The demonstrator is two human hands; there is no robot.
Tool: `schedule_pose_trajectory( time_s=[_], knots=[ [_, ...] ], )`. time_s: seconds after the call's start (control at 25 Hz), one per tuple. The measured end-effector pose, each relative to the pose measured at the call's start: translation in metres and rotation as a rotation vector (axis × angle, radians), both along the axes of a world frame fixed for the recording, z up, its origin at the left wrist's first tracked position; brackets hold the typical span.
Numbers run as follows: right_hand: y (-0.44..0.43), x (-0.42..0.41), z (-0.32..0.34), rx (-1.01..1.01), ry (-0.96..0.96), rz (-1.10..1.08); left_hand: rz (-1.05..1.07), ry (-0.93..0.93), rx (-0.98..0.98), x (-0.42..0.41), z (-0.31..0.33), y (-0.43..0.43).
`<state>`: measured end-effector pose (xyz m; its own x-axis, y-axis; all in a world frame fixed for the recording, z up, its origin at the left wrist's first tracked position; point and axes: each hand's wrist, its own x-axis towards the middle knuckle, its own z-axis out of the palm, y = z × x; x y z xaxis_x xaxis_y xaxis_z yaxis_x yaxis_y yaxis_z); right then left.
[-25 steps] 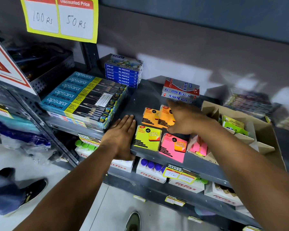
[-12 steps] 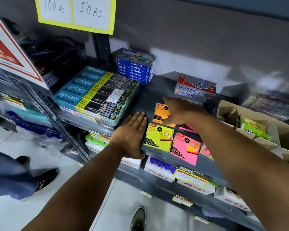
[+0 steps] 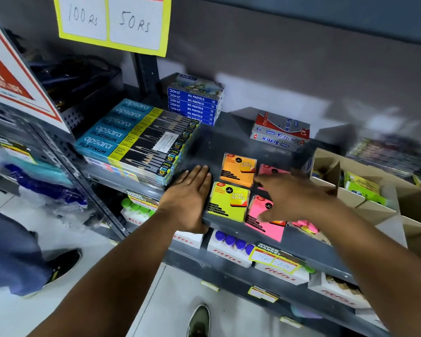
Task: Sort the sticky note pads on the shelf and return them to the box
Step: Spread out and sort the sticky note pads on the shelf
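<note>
Moved: our right hand point(image 3: 294, 198) has drawn back from the orange pad point(image 3: 238, 170) and now hovers over the two pink pads.
Left hand: our left hand point(image 3: 190, 198) lies flat on the shelf point(image 3: 229, 139), fingers pressed together, edge touching the yellow pad point(image 3: 229, 201); we judge it squares the row.
Right fingers: spread and curled, pinching nothing.
Pads: orange behind yellow; front pink pad point(image 3: 265, 224) beside yellow, overhanging the shelf lip; rear pink pad point(image 3: 269, 169) mostly hidden by our hand. More pink pads lie blurred near the box.
Box: the cardboard box point(image 3: 399, 190) stands open at right, green pads point(image 3: 360, 186) in one compartment.
Room: bare shelf behind the pads; pencil boxes point(image 3: 136, 139) close off the left, so the path rightward to the box looks freest.
Risk: the overhanging pink pad could tip off.
</note>
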<state>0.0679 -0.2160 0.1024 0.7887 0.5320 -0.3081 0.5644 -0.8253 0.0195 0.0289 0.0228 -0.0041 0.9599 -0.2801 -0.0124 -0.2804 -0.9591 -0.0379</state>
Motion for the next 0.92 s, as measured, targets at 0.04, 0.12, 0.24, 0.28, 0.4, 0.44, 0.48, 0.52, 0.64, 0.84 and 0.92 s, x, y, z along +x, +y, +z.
schedule_pose_trajectory(
  time_s=[0.04,0.12,0.24,0.28,0.4,0.44,0.48,0.52,0.64,0.84,0.92],
  knots=[
    [-0.003,-0.009,-0.006,-0.081,-0.028,0.013,0.003,0.002,0.003,0.0,0.0,0.0],
    [-0.004,-0.018,-0.016,-0.148,-0.07,0.017,0.015,0.007,0.007,0.0,-0.001,-0.002],
    [-0.004,-0.019,-0.019,-0.161,-0.091,-0.012,0.024,0.023,0.014,0.0,-0.001,-0.003],
    [-0.003,-0.02,-0.018,-0.157,-0.099,-0.008,0.025,0.025,0.014,0.0,-0.001,-0.002],
    [-0.001,-0.029,-0.015,-0.128,-0.089,0.059,0.02,0.022,0.006,-0.001,0.001,-0.003],
    [-0.004,-0.033,-0.012,-0.091,-0.047,0.079,0.02,0.023,0.002,-0.001,0.001,-0.003],
    [-0.008,-0.035,-0.004,-0.037,0.038,0.07,0.018,0.023,0.002,-0.001,0.001,-0.002],
    [-0.012,-0.034,0.008,0.03,0.14,0.041,0.016,0.018,0.008,-0.001,0.0,-0.002],
    [-0.02,-0.001,0.039,0.278,0.085,-0.053,0.005,0.005,0.02,0.0,-0.002,-0.001],
    [-0.011,0.064,0.024,0.04,-0.095,-0.172,0.019,0.02,-0.017,0.003,-0.003,-0.002],
    [-0.008,0.072,0.005,-0.058,-0.022,-0.178,0.013,0.026,-0.024,0.003,-0.003,-0.002]
  ],
)
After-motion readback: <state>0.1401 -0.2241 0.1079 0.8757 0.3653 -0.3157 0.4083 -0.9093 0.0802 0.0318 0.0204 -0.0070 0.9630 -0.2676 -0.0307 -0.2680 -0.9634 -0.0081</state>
